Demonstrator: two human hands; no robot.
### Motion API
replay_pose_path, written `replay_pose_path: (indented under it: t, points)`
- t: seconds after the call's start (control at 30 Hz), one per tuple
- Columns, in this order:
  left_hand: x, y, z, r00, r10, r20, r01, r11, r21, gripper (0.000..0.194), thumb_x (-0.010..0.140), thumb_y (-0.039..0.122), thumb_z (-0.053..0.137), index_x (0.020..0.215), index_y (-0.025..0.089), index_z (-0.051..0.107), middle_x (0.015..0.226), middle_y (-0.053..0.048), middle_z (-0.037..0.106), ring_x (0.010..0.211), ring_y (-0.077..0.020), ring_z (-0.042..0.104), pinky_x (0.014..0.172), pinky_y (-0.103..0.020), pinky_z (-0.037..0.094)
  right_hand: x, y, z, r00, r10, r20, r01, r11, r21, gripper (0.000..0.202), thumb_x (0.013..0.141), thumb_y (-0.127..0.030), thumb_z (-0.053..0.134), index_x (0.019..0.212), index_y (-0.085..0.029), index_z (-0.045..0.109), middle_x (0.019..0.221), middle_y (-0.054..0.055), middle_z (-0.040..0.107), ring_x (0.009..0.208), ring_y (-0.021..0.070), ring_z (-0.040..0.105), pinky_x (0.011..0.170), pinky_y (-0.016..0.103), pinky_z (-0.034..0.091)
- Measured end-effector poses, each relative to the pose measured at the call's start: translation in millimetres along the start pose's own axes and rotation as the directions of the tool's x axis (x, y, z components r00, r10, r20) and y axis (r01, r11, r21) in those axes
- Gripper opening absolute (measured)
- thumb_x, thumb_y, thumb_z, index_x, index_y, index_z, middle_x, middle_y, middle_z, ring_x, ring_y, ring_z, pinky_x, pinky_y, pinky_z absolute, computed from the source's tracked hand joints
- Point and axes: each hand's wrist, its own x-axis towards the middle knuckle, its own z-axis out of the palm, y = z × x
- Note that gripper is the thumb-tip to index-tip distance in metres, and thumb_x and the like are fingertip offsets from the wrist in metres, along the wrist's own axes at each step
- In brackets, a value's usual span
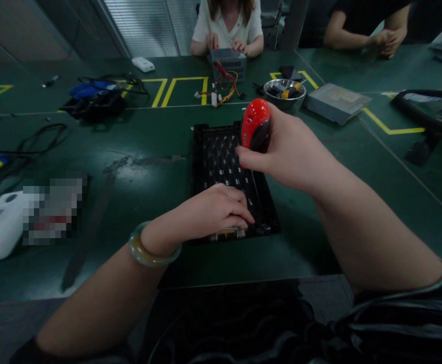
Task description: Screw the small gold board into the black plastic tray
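A black panel or tray (224, 151) with a patterned surface lies on the green table near its front edge. My right hand (289, 146) is wrapped round a red and black tool handle (255, 124) above the panel's right side; the tool's lower end is hidden. Over the lower part of the panel rests my left hand (224, 210), its fingers bent and close together, beside a small part with gold-coloured edges (228, 233) at the near edge. What the left fingertips hold, if anything, is hidden.
Across the table (141, 273), a person handles a grey metal box (230, 63) with coloured cables. A metal bowl (284, 93) and flat grey case (336, 102) stand back right. Blue items (97, 91) with black cables and a white device (6, 225) lie left.
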Motion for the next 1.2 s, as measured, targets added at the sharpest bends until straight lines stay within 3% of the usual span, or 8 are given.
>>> replay_pose_path:
  t: [0.2, 0.43, 0.73, 1.2]
  points:
    - [-2.0, -2.5, -3.1, 0.998, -0.037, -0.041, 0.033, 0.994, -0.100, 0.016, 0.091, 0.033, 0.066, 0.102, 0.028, 0.077, 0.097, 0.000, 0.069, 0.094, -0.0134, 0.061, 0.092, -0.026, 0.042, 0.1, 0.7, 0.1, 1.000, 0.011, 0.001, -0.011, 1.000, -0.001, 0.026, 0.077, -0.029, 0.068, 0.098, -0.018, 0.058, 0.090, 0.004, 0.067, 0.094, 0.0266, 0.065, 0.088, 0.040, 0.053]
    - [0.7, -6.7, 4.2, 0.997, -0.072, 0.024, 0.072, 0.997, -0.007, 0.016, 0.090, 0.034, 0.067, 0.101, 0.031, 0.078, 0.098, 0.001, 0.069, 0.098, -0.0163, 0.059, 0.096, -0.031, 0.035, -0.6, 0.2, -0.4, 1.000, 0.005, -0.002, -0.005, 1.000, 0.000, 0.025, 0.077, -0.028, 0.067, 0.098, -0.019, 0.057, 0.091, 0.003, 0.068, 0.093, 0.0257, 0.066, 0.086, 0.038, 0.053]
    - [0.6, -4.7, 1.1, 0.997, -0.071, 0.022, 0.072, 0.992, -0.099, 0.016, 0.090, 0.032, 0.067, 0.102, 0.029, 0.077, 0.098, 0.001, 0.069, 0.096, -0.0139, 0.059, 0.095, -0.028, 0.036, -0.2, -5.1, -4.4, 0.998, 0.048, 0.039, -0.048, 0.999, 0.007, 0.024, 0.078, -0.027, 0.067, 0.098, -0.018, 0.058, 0.094, 0.006, 0.069, 0.100, 0.0266, 0.064, 0.089, 0.036, 0.051]
    - [0.5, -1.4, 3.0, 0.992, -0.110, 0.056, 0.112, 0.993, -0.024, 0.015, 0.090, 0.034, 0.068, 0.101, 0.030, 0.078, 0.099, 0.001, 0.069, 0.098, -0.0160, 0.059, 0.096, -0.032, 0.033, 0.5, -5.1, -3.5, 0.999, 0.038, 0.033, -0.039, 0.999, 0.017, 0.023, 0.076, -0.026, 0.067, 0.095, -0.019, 0.057, 0.091, 0.004, 0.066, 0.097, 0.0254, 0.063, 0.087, 0.035, 0.051]
